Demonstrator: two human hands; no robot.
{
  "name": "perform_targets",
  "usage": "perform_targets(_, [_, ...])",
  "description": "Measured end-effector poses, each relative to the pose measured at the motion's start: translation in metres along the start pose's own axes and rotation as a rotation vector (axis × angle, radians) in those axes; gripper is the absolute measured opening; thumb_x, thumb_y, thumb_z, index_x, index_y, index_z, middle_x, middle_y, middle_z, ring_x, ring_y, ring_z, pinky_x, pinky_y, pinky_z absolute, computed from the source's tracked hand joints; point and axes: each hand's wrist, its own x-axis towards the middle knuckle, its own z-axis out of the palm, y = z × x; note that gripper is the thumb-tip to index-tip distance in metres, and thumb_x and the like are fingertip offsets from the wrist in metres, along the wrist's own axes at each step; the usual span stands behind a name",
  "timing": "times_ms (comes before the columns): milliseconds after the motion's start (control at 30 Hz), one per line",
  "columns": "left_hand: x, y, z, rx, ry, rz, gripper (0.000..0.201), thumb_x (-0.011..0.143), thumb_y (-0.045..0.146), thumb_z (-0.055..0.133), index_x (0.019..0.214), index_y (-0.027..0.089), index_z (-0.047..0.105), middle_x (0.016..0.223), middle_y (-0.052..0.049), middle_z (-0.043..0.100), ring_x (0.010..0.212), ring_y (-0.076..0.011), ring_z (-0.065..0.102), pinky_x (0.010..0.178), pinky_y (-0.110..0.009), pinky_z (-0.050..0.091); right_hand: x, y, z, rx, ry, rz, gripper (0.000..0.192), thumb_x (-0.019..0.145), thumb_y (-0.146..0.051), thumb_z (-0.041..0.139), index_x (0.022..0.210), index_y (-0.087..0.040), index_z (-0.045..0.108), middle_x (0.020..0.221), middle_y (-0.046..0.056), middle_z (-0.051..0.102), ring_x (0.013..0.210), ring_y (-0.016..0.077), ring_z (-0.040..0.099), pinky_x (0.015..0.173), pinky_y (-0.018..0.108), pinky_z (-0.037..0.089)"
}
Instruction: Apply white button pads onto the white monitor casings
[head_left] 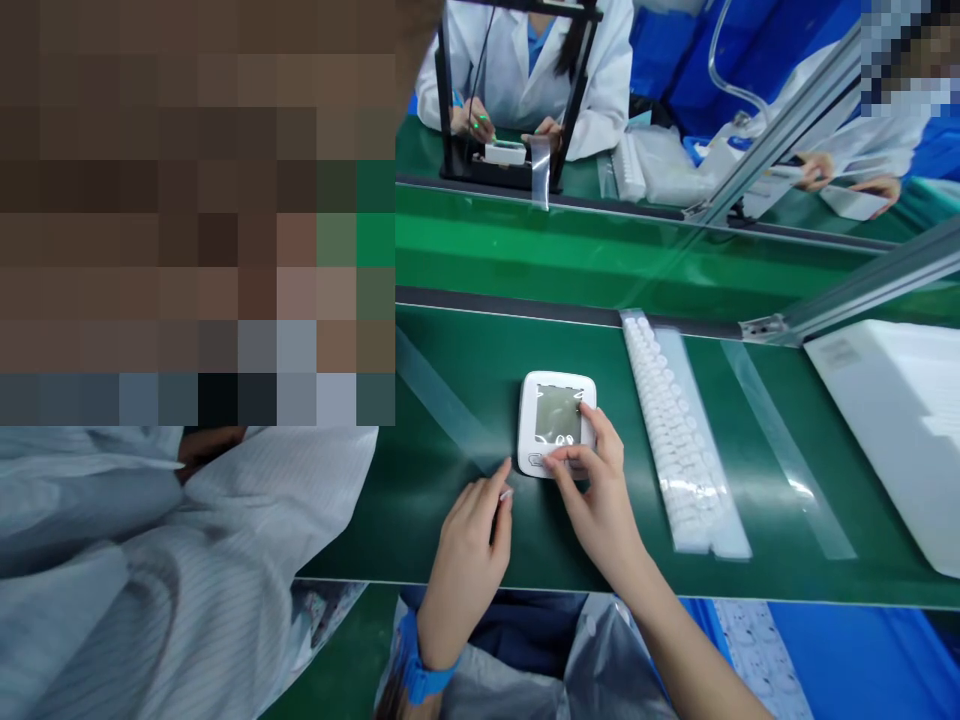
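Note:
A white blood pressure monitor (559,425) with a grey display lies face up on the green worktable (600,545). My right hand (600,500) is over its lower right part. Thumb and index finger pinch together at the lower front, and another finger touches the display's right edge. Whatever sits in that pinch is too small to make out. Left of the monitor, my left hand (472,535) has a small white piece (505,495) between thumb and fingers. The tip of its index finger comes close to the monitor's lower left corner.
A clear strip with rows of small white pieces (675,450) lies to the right, near clear tape (787,450) and a large white tray (885,420). A co-worker's sleeve (300,510) is close on the left. Beyond the metal frame (862,270), other people handle white parts.

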Motion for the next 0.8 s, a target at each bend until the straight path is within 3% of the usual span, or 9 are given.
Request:
perform_targets(167, [0.006, 0.003, 0.004, 0.117, -0.035, 0.069, 0.047, 0.100, 0.017, 0.041, 0.146, 0.023, 0.044, 0.115, -0.010, 0.069, 0.105, -0.0272, 0.065, 0.093, -0.044, 0.053, 0.002, -0.001, -0.002, 0.045, -0.042, 0.045, 0.014, 0.096, -0.029, 0.055, 0.087, -0.021, 0.063, 0.161, 0.013, 0.026, 0.151, 0.0348, 0.022, 0.104, 0.060, 0.047])
perform_targets(300, [0.007, 0.003, 0.003, 0.067, -0.080, 0.085, 0.045, 0.101, 0.018, 0.040, 0.145, 0.023, 0.045, 0.115, -0.009, 0.069, 0.101, -0.0242, 0.065, 0.092, -0.042, 0.053, 0.003, -0.002, -0.005, 0.043, -0.060, 0.066, 0.017, 0.096, -0.030, 0.055, 0.085, -0.020, 0.064, 0.162, 0.012, 0.026, 0.152, 0.0353, 0.021, 0.108, 0.061, 0.043])
perform_targets(433, [0.004, 0.001, 0.000, 0.043, -0.141, 0.117, 0.043, 0.101, 0.017, 0.039, 0.144, 0.021, 0.046, 0.113, -0.009, 0.069, 0.100, -0.0227, 0.064, 0.095, -0.043, 0.052, 0.000, 0.000, -0.011, 0.000, -0.035, 0.051, 0.017, 0.096, -0.030, 0.056, 0.086, -0.021, 0.066, 0.158, 0.014, 0.033, 0.146, 0.0358, 0.031, 0.106, 0.058, 0.044])
perform_targets(533, [0.002, 0.000, -0.001, 0.041, -0.155, 0.122, 0.042, 0.101, 0.017, 0.040, 0.142, 0.019, 0.048, 0.111, -0.008, 0.070, 0.100, -0.0225, 0.064, 0.097, -0.043, 0.051, -0.002, -0.002, -0.020, -0.097, 0.032, 0.024, 0.016, 0.096, -0.031, 0.056, 0.087, -0.022, 0.065, 0.136, 0.016, 0.051, 0.129, 0.0334, 0.048, 0.102, 0.054, 0.045])
perform_targets(633, [0.001, 0.000, -0.001, 0.042, -0.156, 0.110, 0.043, 0.101, 0.018, 0.041, 0.143, 0.021, 0.047, 0.113, -0.008, 0.070, 0.102, -0.0223, 0.064, 0.098, -0.043, 0.051, -0.002, -0.006, -0.029, -0.064, -0.056, 0.102, 0.018, 0.098, -0.034, 0.051, 0.088, -0.022, 0.060, 0.096, 0.010, 0.063, 0.089, 0.0244, 0.062, 0.078, 0.039, 0.052])
perform_targets(700, [0.002, 0.000, -0.001, 0.045, -0.155, 0.108, 0.044, 0.102, 0.018, 0.041, 0.145, 0.023, 0.045, 0.112, -0.007, 0.071, 0.102, -0.0225, 0.065, 0.097, -0.044, 0.052, 0.000, -0.008, -0.031, 0.055, -0.207, 0.197, 0.022, 0.099, -0.038, 0.049, 0.087, -0.022, 0.057, 0.077, 0.003, 0.061, 0.066, 0.0178, 0.058, 0.061, 0.030, 0.046])
perform_targets(800, [0.003, 0.000, -0.001, 0.046, -0.155, 0.105, 0.045, 0.101, 0.018, 0.041, 0.146, 0.022, 0.044, 0.111, -0.008, 0.071, 0.102, -0.0230, 0.065, 0.096, -0.044, 0.053, 0.004, -0.008, -0.029, 0.164, -0.299, 0.303, 0.027, 0.097, -0.044, 0.052, 0.084, -0.021, 0.058, 0.067, -0.001, 0.059, 0.054, 0.0136, 0.051, 0.052, 0.026, 0.038])
